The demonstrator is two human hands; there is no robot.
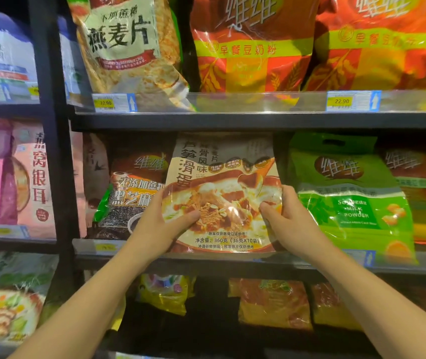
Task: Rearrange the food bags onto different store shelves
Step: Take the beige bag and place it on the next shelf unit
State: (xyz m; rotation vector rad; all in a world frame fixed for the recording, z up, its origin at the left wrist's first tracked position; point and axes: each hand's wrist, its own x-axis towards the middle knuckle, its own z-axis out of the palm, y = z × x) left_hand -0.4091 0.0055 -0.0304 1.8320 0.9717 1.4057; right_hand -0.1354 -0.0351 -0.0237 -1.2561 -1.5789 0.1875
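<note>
A beige food bag (pixel 222 177) printed with a bowl of oatmeal stands upright at the front of the middle shelf (pixel 232 263), its top just under the shelf above. My left hand (pixel 160 224) grips its lower left edge. My right hand (pixel 287 216) grips its lower right edge. Both thumbs press on the bag's front. Its bottom edge meets the shelf's front lip; I cannot tell if it rests there.
A black sesame bag (pixel 129 193) stands directly left of the held bag and a green soybean milk powder bag (pixel 349 198) directly right. The upper shelf (pixel 258 120) holds an oat bag (pixel 126 45) and orange bags (pixel 253 45). Yellow and orange bags (pixel 274 304) sit on the shelf below.
</note>
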